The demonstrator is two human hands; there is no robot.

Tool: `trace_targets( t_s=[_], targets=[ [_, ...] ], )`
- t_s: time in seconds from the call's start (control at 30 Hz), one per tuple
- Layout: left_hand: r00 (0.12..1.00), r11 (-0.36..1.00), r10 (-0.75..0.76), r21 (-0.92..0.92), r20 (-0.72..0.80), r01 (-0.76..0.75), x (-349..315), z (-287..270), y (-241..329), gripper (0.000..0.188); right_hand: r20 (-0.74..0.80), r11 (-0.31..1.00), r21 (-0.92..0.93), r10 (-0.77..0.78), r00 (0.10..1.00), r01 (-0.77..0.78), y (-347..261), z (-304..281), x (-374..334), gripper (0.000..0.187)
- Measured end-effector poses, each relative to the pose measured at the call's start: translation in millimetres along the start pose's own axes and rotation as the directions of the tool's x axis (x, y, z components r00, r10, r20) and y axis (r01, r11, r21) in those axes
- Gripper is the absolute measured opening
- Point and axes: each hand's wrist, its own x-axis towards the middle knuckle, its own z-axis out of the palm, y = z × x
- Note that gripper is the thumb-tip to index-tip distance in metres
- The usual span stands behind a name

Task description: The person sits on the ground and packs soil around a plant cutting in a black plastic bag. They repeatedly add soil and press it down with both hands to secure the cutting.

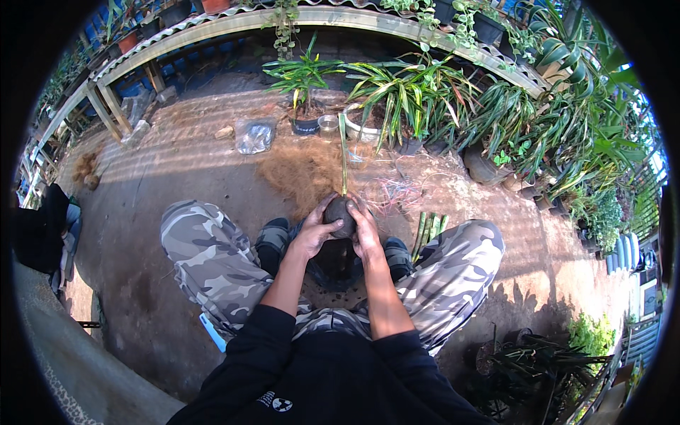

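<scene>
Between my knees, a dark ball of packed soil [341,216] is cupped in both hands. My left hand [313,232] wraps its left side with the thumb across the near face, and my right hand [365,225] curls round the right side. A long green stem [344,159] stands up from the top of the ball, pointing away from me. Beneath the hands is a dark container [333,280], partly hidden, with dark soil in it. Just beyond my hands lies a loose heap of brown fibre [292,173].
Several cut green stems [428,230] lie by my right knee, near tangled coloured strings [397,195]. Farther off are a clear plastic bag [255,134], a clear cup [328,126], a black-potted plant [305,126] and a white pot [363,133]. A raised plant bench [212,35] spans the back.
</scene>
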Motion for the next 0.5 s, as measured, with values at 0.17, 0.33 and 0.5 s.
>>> trace_targets(
  t_s=[0.17,0.33,0.5],
  targets=[
    [1.000,0.998,-0.015,0.061,-0.026,0.016,2.6,-2.7,1.2,0.080,0.007,0.991,0.087,0.103,0.995,-0.103,-3.9,-4.6,1.3,0.052],
    [0.999,0.992,0.041,0.124,-0.024,-0.038,2.7,-3.2,-1.5,0.082,0.061,0.959,0.259,0.103,0.993,-0.115,-5.1,1.1,-2.0,0.052],
    [0.997,0.994,0.033,0.103,-0.070,-0.025,3.2,-2.6,-3.3,0.082,0.062,0.999,-0.024,0.031,0.998,-0.029,-7.3,3.0,-5.3,0.050]
  ],
)
